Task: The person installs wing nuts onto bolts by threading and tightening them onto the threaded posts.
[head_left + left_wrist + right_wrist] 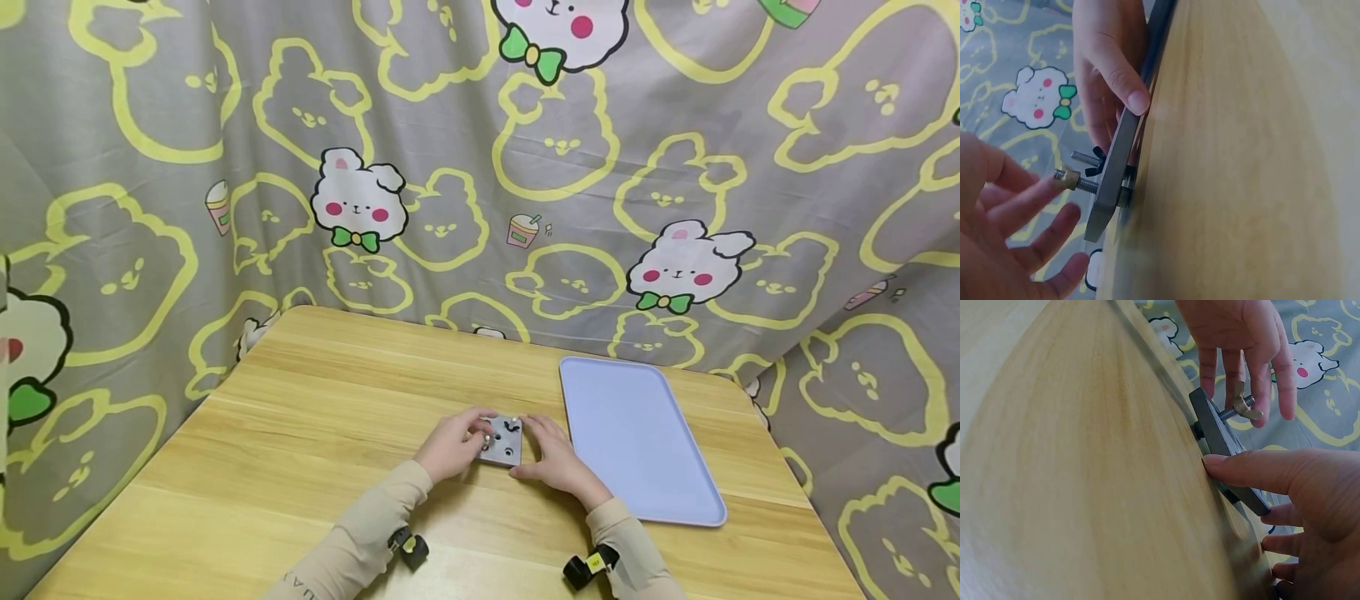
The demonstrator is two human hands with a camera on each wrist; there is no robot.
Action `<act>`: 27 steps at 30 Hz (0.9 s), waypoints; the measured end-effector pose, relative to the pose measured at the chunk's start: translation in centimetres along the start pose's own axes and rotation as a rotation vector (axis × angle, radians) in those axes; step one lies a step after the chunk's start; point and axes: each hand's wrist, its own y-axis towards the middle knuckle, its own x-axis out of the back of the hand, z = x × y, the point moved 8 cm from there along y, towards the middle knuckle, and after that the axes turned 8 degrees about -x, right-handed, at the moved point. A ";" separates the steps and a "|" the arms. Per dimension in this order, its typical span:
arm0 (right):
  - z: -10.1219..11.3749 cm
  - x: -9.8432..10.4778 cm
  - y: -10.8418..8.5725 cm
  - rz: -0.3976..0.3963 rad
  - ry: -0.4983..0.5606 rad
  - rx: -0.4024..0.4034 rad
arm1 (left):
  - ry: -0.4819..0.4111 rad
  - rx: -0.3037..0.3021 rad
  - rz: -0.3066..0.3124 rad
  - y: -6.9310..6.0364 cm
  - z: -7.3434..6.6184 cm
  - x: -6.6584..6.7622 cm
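Note:
A small grey metal plate [495,453] with several holes lies near the table's middle, between both hands. Two threaded bolts stand up from it: one carries a brass wing nut [1246,409] near its top, the other a black wing nut [1096,164] low against the plate. The left hand [452,447] is at the brass wing nut, its fingers spread and a fingertip touching the nut. Gripping the plate by its edges, the right hand [557,460] has its thumb on the near side and fingers around the far side. Bolt heads protrude below the plate.
A pale blue tray [637,433] lies just right of the right hand. The wooden table [300,425] is enclosed by a grey patterned curtain [450,125] behind and at both sides. A small black camera is strapped to each wrist.

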 end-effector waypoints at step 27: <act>-0.1 -0.1 0.1 0.001 0.004 -0.004 | 0.023 0.056 -0.042 -0.1 0.5 0.4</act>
